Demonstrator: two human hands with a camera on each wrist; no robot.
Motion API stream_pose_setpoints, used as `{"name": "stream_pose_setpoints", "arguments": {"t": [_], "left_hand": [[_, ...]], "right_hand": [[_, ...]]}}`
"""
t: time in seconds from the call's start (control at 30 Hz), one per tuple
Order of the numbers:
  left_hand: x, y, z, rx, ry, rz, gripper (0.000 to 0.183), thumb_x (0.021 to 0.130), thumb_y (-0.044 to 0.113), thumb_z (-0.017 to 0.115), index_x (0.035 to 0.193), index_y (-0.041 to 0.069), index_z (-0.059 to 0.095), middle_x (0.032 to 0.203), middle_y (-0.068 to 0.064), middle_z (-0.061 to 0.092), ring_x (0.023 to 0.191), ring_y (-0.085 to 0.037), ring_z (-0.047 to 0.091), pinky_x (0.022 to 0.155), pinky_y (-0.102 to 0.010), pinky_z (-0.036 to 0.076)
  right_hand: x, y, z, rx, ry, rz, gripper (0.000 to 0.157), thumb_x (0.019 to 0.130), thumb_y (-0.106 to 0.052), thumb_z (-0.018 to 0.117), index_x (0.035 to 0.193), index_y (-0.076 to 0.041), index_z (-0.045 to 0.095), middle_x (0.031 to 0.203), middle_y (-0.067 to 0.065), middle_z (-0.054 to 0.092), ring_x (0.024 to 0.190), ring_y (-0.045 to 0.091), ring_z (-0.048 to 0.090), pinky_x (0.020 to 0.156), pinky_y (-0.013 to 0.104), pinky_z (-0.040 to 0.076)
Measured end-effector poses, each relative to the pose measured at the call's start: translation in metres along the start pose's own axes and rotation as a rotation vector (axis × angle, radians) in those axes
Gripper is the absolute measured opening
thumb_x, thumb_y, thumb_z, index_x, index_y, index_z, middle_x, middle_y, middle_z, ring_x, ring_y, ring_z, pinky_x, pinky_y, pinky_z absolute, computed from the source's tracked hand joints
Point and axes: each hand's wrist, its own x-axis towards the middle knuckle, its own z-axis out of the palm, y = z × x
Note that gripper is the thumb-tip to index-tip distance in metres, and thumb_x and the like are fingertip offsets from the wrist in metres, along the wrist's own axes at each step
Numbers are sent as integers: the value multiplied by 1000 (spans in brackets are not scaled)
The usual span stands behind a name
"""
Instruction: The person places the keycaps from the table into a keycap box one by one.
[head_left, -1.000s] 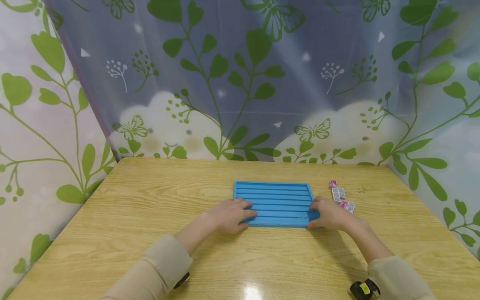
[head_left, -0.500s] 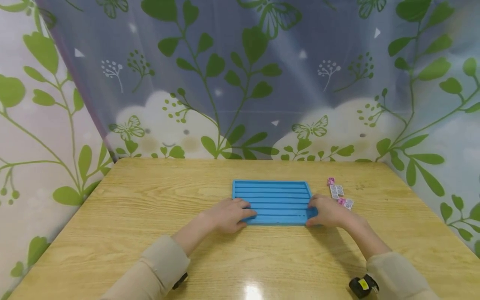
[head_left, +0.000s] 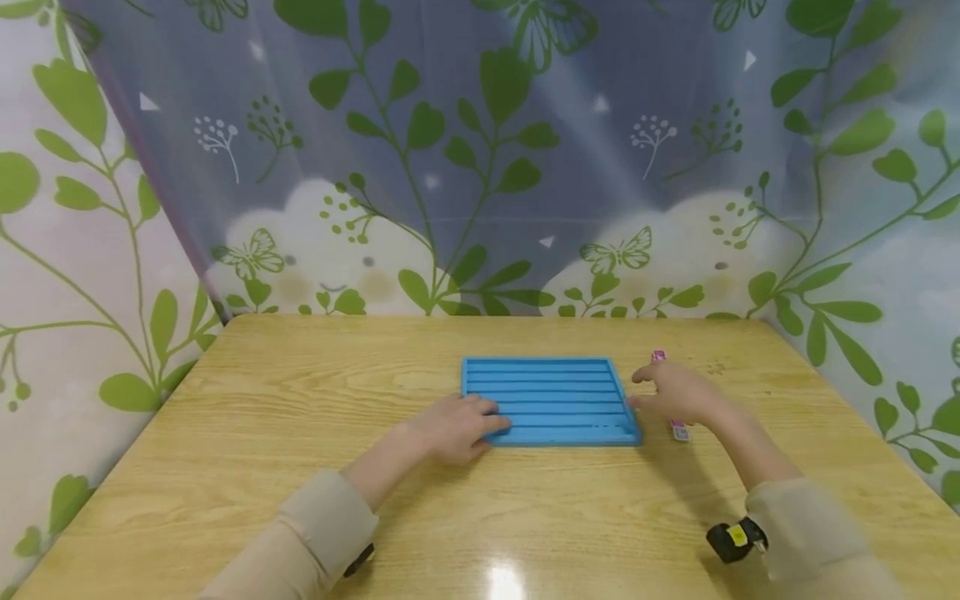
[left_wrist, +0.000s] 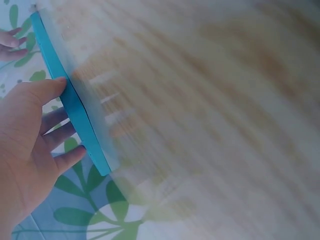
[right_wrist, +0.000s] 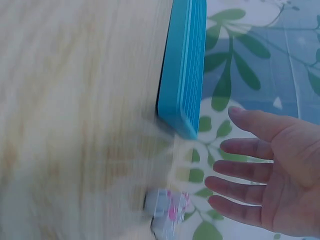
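Observation:
A shallow blue tray [head_left: 551,387] with raised parallel ridges lies on the wooden table. At its left near corner, my left hand [head_left: 457,427] grips the tray's edge; the left wrist view shows the thumb against the outer blue wall [left_wrist: 72,107] and the other fingers passing behind it. Off the tray's right side is my right hand [head_left: 678,392], its fingers spread and holding nothing in the right wrist view. Small white and pink printed blocks [right_wrist: 167,207] lie beneath and beside that hand; in the head view it covers most of them, leaving one near block [head_left: 680,432] visible.
The wooden table [head_left: 360,358] runs back to a leaf-patterned cloth [head_left: 480,150], which also hangs at both sides. A black device [head_left: 735,537] is worn at my right wrist below the sleeve cuff.
My right hand has let go of the tray's right near corner and moved right, over the small blocks. My left hand stays at the tray's left edge.

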Motion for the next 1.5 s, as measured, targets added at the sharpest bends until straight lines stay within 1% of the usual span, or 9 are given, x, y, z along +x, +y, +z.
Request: {"name": "stream_pose_setpoints", "arguments": {"t": [0.13, 0.33, 0.47, 0.57, 0.8, 1.03, 1.3, 1.5], "left_hand": [[1, -2, 3, 9, 5, -1, 43, 95, 29, 52, 136, 19, 48, 134, -7, 47, 123, -23, 44, 99, -43, 36], [0, -2, 6, 10, 3, -7, 43, 95, 28, 53, 136, 18, 48, 136, -7, 46, 125, -23, 42, 99, -42, 37], [-1, -1, 6, 30, -4, -5, 44, 94, 28, 54, 136, 19, 48, 136, -8, 46, 125, -24, 42, 98, -42, 38], [0, 1, 5, 42, -11, 3, 44, 94, 27, 54, 137, 20, 47, 137, -8, 45, 124, -25, 43, 97, -44, 38], [6, 1, 1, 51, 7, 28, 39, 94, 25, 55, 132, 21, 52, 134, -7, 48, 122, -24, 45, 95, -43, 40], [6, 1, -1, 41, 11, 27, 36, 93, 26, 56, 128, 20, 55, 131, -7, 49, 121, -24, 46, 94, -44, 41], [3, 1, -2, 57, 23, 41, 33, 92, 22, 58, 125, 16, 58, 126, -5, 51, 111, -22, 51, 91, -35, 43], [1, 1, -1, 62, 18, 44, 33, 92, 23, 57, 125, 17, 57, 115, -3, 54, 102, -19, 52, 84, -32, 45]], "right_hand": [[4, 11, -8, -43, 7, 67, 47, 90, -25, 59, 118, 12, 55, 115, 29, 56, 104, 44, 53, 84, 53, 43], [10, 30, -14, -38, 48, 147, 38, 90, -15, 56, 113, 16, 55, 108, 33, 56, 99, 47, 53, 81, 54, 44], [14, 41, -16, -39, 36, 187, 37, 89, -11, 55, 113, 18, 52, 107, 34, 55, 98, 48, 53, 79, 54, 44], [15, 47, -18, -42, 5, 223, 39, 89, -13, 55, 113, 18, 50, 110, 35, 53, 100, 50, 51, 81, 55, 43], [13, 55, -22, -45, -36, 298, 46, 92, -21, 50, 117, 18, 47, 116, 37, 49, 105, 51, 47, 85, 57, 41], [15, 58, -23, -62, -59, 319, 47, 93, -25, 49, 116, 16, 50, 114, 35, 51, 103, 49, 50, 82, 56, 42], [15, 57, -23, -61, -53, 326, 49, 94, -24, 48, 119, 17, 46, 119, 37, 47, 106, 52, 46, 85, 57, 41], [16, 58, -21, -62, -47, 316, 47, 94, -24, 49, 118, 17, 47, 116, 37, 49, 104, 51, 48, 83, 56, 42]]}}
